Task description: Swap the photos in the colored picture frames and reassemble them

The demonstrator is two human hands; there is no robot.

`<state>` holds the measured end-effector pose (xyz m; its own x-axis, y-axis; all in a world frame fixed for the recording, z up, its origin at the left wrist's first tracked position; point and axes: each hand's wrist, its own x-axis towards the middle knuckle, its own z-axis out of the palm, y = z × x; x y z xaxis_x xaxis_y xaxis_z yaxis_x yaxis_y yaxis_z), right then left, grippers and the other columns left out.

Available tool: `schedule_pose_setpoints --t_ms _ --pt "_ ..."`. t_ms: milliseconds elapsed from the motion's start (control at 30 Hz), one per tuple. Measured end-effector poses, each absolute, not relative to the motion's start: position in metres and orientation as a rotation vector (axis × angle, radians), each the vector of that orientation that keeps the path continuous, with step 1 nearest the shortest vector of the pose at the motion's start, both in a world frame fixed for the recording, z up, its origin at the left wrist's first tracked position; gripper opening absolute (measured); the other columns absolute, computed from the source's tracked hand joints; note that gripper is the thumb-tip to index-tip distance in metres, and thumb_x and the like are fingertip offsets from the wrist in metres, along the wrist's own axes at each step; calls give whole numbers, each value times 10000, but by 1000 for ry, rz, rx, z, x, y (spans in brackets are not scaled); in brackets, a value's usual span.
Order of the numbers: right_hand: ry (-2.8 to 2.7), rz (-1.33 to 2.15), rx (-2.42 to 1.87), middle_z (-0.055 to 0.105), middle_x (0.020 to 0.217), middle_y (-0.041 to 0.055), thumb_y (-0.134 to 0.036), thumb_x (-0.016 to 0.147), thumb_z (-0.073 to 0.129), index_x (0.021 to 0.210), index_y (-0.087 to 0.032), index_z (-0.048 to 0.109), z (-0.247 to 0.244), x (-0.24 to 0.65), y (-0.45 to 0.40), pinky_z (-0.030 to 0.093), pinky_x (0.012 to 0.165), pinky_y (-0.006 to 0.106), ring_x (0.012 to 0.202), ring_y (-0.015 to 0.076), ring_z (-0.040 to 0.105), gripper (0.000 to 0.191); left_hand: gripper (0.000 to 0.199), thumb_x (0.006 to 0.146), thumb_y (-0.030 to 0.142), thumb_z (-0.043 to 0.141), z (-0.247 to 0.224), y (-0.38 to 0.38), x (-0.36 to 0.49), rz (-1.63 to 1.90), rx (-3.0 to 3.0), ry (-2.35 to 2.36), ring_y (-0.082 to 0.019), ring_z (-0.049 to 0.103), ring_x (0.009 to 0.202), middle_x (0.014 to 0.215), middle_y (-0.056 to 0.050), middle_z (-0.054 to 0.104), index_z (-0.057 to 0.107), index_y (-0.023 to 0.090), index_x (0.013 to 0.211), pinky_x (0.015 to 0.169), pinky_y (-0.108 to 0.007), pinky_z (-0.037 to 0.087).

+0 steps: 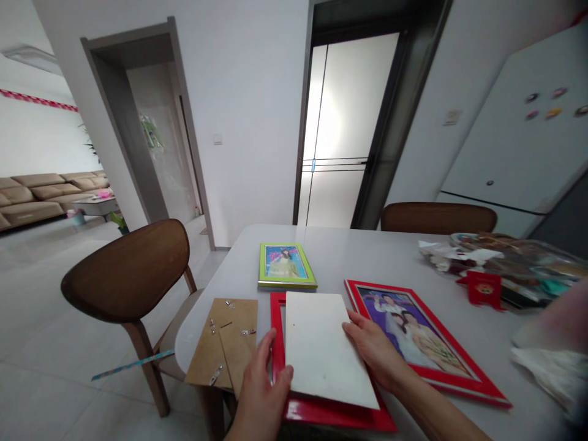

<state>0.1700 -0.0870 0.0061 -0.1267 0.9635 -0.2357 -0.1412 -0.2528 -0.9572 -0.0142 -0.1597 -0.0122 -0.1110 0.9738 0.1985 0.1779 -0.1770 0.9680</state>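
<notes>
A blank white board (326,349) lies at a slant over a red picture frame (331,413), covering most of its opening. My right hand (374,352) grips the board's right edge, fingertips on its upper face. My left hand (266,389) is at the left side of the frame, thumb and index finger apart; the thumb tip touches the board's left edge. To the left, a brown backing board (234,343) with metal clips and a stand flap lies near the table edge. A second red frame with a couple's photo (408,334) lies right of my right hand.
A small green frame (287,266) with a photo lies farther back on the white table (340,251). Plastic bags (523,257) and a red packet (484,289) are on the right. Chairs (133,269) stand at the left and far side. A blue patterned strip (133,365) sticks out left.
</notes>
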Motion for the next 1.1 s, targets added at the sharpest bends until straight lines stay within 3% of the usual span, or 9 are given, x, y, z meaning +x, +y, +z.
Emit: schedule_pose_setpoints --t_ms 100,233,433,600,733,867,1000,1100 --pt "-1190 1484 -1297 665 692 41 -157 669 384 1147 -115 416 -2 174 -79 442 459 246 566 173 610 481 492 613 102 523 -23 -164 -18 1097 1853 1422 -260 409 1138 1229 -162 457 492 125 1103 954 -454 316" --pt "-1396 1368 -1345 665 709 37 -185 698 349 1131 -116 441 -6 168 -73 454 508 249 581 165 612 448 455 610 110 535 -26 -169 -16 867 2221 1386 -294 407 1134 1220 -203 452 518 98 1064 920 -493 347" --pt "-2061 543 -1695 644 877 77 -205 753 322 977 -144 554 3 169 -70 427 640 243 787 176 595 327 374 671 162 526 -19 -166 -15 753 2368 1388 -301 434 1110 1173 -180 509 540 120 1043 906 -512 358" --pt "-2106 297 -1854 610 881 143 -288 754 406 936 -120 555 -4 171 -72 397 654 321 804 247 568 289 430 667 169 530 -17 -168 -22 672 2394 1396 -290 426 1121 1191 -171 495 514 122 1095 920 -485 354" --pt "-2113 209 -1909 580 938 138 -295 747 440 1086 -124 475 -5 171 -72 394 661 317 829 242 551 381 558 633 178 565 -12 -175 -62 657 2357 1515 -277 355 1175 1274 -147 405 442 173 1177 949 -479 309" --pt "-2197 318 -1644 533 1026 120 -299 785 392 1128 -150 461 6 147 -87 396 688 281 848 196 537 381 644 550 155 609 -17 -176 -119 570 2241 1890 -306 319 1190 1288 -134 390 450 199 1172 953 -515 266" --pt "-2367 470 -1254 541 977 78 -368 752 457 1081 -200 503 13 90 -118 356 788 312 896 202 486 372 542 563 133 576 -37 -169 -153 641 2216 2085 -265 437 1116 1209 -135 489 516 158 1100 926 -417 359" --pt "-2478 442 -1177 525 959 78 -494 621 567 1009 -205 530 7 50 -133 313 823 400 908 251 442 484 477 568 127 574 -50 -166 -161 744 2283 2050 -236 516 1041 1127 -85 569 557 212 1037 885 -379 416"
